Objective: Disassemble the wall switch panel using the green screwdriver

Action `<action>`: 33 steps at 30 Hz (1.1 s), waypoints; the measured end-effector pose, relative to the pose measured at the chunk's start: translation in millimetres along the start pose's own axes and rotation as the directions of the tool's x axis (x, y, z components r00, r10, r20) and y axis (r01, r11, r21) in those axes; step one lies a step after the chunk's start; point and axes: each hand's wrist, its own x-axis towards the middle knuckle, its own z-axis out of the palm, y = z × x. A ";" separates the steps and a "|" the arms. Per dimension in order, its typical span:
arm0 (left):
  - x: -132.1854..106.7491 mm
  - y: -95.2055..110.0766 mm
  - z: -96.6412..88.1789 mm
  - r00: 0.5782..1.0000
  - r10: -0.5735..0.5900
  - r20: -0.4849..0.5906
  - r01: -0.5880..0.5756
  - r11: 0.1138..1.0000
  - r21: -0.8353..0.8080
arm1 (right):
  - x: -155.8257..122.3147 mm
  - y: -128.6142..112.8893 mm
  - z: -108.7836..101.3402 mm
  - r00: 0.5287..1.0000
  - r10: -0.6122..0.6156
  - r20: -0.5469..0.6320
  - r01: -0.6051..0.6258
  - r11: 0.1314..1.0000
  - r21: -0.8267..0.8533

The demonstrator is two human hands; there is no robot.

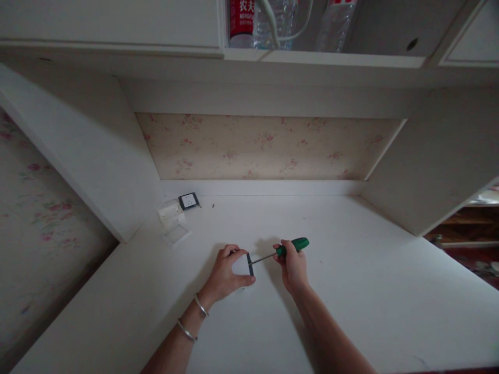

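My left hand (pixel 226 277) grips a small white wall plate (pixel 240 265) with a dark edge, thumb and fingers on opposite sides. It looks like a wall switch or socket, but most of its face is hidden. In my right hand (pixel 293 266) is a screwdriver (pixel 301 243), its green handle tilted up to the right. The metal shaft slopes down left, and its tip meets the plate's dark edge. Both hands are over the middle of the white desktop.
Left of the hands, at the back of the white desk (pixel 351 306), lie a dark-framed wall socket (pixel 189 201), a white box-like piece (pixel 170 213) and a clear frame (pixel 178 234). Plastic bottles (pixel 275 23) and a cable (pixel 268 15) occupy the shelf above. Side panels enclose the desk.
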 end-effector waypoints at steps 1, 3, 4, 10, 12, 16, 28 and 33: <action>-0.1 0.2 -0.1 1.000 0.003 -0.002 -0.003 1.000 -0.002 | 0.3 0.6 -0.2 1.000 0.010 -0.010 -0.010 1.000 -0.003; -0.1 0.4 -0.4 1.000 0.009 -0.006 -0.009 1.000 0.001 | 1.1 1.8 -0.4 1.000 0.023 -0.019 -0.023 1.000 -0.003; -0.1 0.5 -0.4 1.000 0.009 -0.007 -0.009 1.000 0.003 | 1.6 2.4 -0.4 1.000 0.025 -0.018 -0.025 1.000 -0.004; -0.6 0.6 1.0 1.000 -0.002 -0.028 0.002 1.000 0.017 | 1.9 4.3 1.2 0.999 0.004 -0.041 -0.005 0.999 -0.032; -0.8 0.0 2.2 0.999 0.002 -0.038 -0.001 1.000 0.017 | 1.3 4.6 1.5 0.999 -0.003 -0.048 0.001 0.999 -0.038; -0.6 -2.0 4.1 0.999 0.005 -0.048 -0.004 1.000 0.019 | 1.4 5.5 0.5 0.999 -0.002 -0.052 0.000 0.999 -0.038; -1.2 -0.9 2.2 0.998 0.015 -0.053 -0.014 1.000 0.018 | 4.3 10.0 -1.2 0.992 -0.080 -0.093 0.071 0.994 -0.088; -1.4 -1.1 2.4 0.999 -0.011 -0.035 0.010 1.000 -0.026 | -10.2 2.8 -1.4 0.961 -0.275 0.012 0.275 0.956 -0.105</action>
